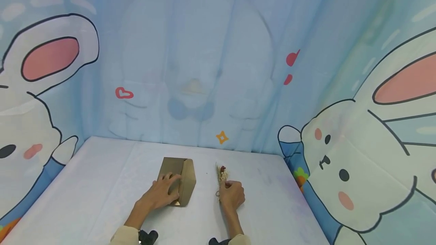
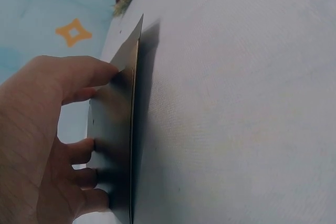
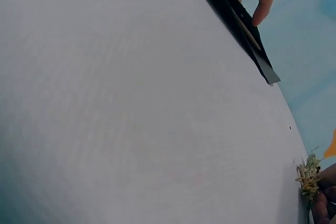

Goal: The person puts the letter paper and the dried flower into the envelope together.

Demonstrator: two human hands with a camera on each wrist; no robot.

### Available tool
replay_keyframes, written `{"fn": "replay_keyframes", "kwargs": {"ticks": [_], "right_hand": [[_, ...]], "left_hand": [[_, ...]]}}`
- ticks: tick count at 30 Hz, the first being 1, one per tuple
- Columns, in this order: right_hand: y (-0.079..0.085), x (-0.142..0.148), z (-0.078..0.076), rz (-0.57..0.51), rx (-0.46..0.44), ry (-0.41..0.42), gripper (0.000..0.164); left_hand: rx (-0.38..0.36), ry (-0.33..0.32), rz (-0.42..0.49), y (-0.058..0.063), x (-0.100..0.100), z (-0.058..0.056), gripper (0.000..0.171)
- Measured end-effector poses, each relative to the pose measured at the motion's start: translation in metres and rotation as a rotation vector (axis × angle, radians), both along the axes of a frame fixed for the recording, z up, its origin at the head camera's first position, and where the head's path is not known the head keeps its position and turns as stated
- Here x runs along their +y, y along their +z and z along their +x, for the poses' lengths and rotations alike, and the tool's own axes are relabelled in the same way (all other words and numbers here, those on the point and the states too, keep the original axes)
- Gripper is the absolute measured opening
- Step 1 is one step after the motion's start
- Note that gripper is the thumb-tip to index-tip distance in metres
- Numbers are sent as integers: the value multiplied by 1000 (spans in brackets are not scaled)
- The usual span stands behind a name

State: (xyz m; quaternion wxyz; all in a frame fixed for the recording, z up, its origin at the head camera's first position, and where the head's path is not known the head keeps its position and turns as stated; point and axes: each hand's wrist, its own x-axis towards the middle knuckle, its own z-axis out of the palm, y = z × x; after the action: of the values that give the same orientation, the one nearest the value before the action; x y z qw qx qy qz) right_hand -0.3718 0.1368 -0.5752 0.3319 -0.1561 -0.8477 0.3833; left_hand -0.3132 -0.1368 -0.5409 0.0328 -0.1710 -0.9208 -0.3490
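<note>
Two articles, one pair of hands, logged from my remote post.

Item one: card envelope [image 1: 172, 165], brown-gold, left of centre on the bench [image 1: 272, 192]. Its flap [image 1: 188, 182], tapered at the corners, ran along the right side and stood partly raised; the right wrist view gave me a dark slit between the layers. The left hand [image 1: 160, 195] lay over it, grip wide, fingertips spread and touching the panel. I could not tell whether the thumb was tucked beneath the flap.

Item two: dried bouquet [image 1: 222, 173], right of the envelope and apart from it. The right hand [image 1: 232, 196] pinched it, grip narrow, by the lower part. I noted straw-pale sprigs, brittle-looking, with one dark red bloom [image 1: 223, 168] towards the far end and a thin tie [image 1: 217, 193] low on the stems.

Progress, by my judgement: partway. The bouquet was in the fingers and the envelope had been loosened along one edge; the two had not been brought together, and I saw nothing finished.

Materials: envelope of smooth, stiff card, thin in profile, with a faint sheen; bench covering of white, fine-grained cloth, lightly creased; far and side curtain [image 1: 146, 48] of soft blue fabric, hung in folds and printed with rabbits.
</note>
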Motion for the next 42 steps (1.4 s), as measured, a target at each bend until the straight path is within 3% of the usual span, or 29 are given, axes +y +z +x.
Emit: {"fn": "replay_keyframes", "kwargs": {"ticks": [16, 34, 42], "right_hand": [[3, -7, 0, -44, -13, 21, 11], [11, -38, 4, -59, 12, 169, 8], [18, -55, 0, -43, 31, 249, 8]], "left_hand": [[6, -4, 12, -1, -2, -1, 55], [-6, -4, 9, -3, -1, 2, 56], [9, 2, -7, -1, -1, -3, 57]]}}
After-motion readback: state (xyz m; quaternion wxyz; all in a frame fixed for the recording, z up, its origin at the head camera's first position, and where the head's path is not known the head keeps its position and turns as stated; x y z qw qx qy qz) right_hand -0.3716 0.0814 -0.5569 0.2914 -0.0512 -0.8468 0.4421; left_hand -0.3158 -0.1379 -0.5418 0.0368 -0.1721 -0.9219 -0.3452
